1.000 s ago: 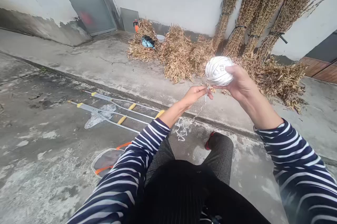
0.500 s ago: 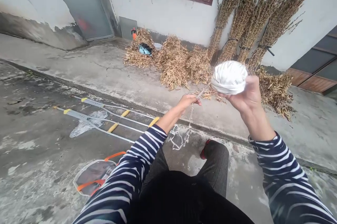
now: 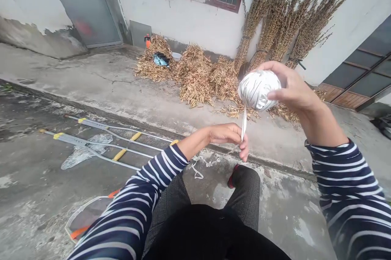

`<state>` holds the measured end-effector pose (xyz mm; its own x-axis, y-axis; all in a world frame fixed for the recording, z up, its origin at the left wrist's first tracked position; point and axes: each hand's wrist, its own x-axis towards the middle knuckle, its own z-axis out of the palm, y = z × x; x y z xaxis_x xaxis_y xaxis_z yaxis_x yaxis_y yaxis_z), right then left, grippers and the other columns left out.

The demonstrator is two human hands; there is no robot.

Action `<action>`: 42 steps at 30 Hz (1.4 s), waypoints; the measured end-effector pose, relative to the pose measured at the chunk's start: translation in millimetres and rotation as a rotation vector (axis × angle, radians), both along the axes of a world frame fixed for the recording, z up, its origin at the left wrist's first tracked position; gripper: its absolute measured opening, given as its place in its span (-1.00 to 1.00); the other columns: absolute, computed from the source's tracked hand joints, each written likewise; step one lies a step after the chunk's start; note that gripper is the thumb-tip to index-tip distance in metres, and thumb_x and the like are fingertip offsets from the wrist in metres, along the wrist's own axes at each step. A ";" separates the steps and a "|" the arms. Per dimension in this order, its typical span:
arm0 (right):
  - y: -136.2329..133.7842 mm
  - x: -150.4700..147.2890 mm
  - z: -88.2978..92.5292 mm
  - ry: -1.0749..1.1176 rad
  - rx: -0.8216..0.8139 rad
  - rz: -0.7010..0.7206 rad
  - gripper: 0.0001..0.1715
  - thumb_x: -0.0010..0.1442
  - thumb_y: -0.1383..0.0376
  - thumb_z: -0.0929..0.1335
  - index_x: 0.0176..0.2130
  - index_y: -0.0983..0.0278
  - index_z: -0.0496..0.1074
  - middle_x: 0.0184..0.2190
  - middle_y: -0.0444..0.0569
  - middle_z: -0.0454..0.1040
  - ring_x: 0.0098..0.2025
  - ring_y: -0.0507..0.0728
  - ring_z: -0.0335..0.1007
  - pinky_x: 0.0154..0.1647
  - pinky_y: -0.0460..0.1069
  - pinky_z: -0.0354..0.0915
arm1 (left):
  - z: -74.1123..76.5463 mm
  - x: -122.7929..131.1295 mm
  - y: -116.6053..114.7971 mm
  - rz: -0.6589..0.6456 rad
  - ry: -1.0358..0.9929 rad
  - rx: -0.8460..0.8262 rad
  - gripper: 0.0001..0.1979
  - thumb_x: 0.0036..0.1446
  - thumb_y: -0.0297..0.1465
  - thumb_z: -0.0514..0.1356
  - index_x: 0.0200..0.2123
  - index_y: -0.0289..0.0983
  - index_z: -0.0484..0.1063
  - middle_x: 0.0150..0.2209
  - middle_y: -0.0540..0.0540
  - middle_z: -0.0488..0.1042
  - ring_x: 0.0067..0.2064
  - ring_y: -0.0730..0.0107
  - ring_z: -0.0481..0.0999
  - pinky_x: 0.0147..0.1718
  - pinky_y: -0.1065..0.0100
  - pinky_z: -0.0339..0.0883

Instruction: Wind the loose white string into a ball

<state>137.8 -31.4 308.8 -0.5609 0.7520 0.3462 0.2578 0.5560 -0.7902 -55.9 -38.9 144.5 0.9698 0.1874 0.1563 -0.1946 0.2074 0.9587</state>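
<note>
My right hand [image 3: 288, 85] grips a ball of white cord [image 3: 259, 89] from its top and right side, held up in front of me. A flat white strand [image 3: 244, 125] runs down from the ball to my left hand [image 3: 229, 134], whose fingers pinch it below and to the left. Past my left hand, a loose tail of the cord [image 3: 198, 170] lies in loops on the concrete in front of my legs.
Two metal crutches [image 3: 91, 146] lie on the ground at left, over a clear plastic sheet [image 3: 71, 160]. A bag with orange handles [image 3: 81, 219] is at lower left. Dry leaf piles [image 3: 197, 77] and tied stalk bundles [image 3: 275, 32] stand by the wall. A low step edge [image 3: 113, 107] crosses the ground.
My right hand has turned from beneath the ball to over its top and right side. My left hand has moved right and down, and the strand now hangs nearly vertical.
</note>
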 end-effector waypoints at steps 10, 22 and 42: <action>-0.4 4.8 -37.8 0.455 -0.180 0.030 -0.07 -0.16 -0.06 0.56 0.17 0.08 0.40 0.08 0.03 0.56 0.27 0.40 0.43 0.18 0.30 0.52 | -16.2 0.1 15.2 1.150 0.227 0.461 -0.66 0.18 -0.44 0.28 0.05 -0.27 0.55 0.20 -0.23 0.55 0.16 0.06 0.57 0.19 -0.02 0.47; 20.1 17.7 -77.3 0.405 -0.476 0.037 -0.20 -0.12 -0.01 0.44 0.12 0.17 0.47 0.25 0.05 0.50 0.28 0.44 0.44 0.08 0.38 0.54 | 9.9 35.1 27.7 1.250 -0.317 0.433 -0.45 0.24 -0.58 0.23 0.26 -0.13 0.38 0.16 -0.16 0.57 0.13 0.24 0.59 0.22 0.08 0.48; -2.0 52.4 -104.6 0.232 -0.353 0.183 0.17 -0.30 -0.01 0.61 0.27 0.01 0.32 0.36 0.06 0.33 0.35 0.39 0.32 0.28 0.29 0.36 | 11.0 4.0 11.2 1.327 -0.215 0.652 -0.83 0.27 -0.33 0.29 -0.17 -0.27 0.65 -0.19 -0.12 0.67 -0.23 0.42 0.59 -0.13 0.32 0.51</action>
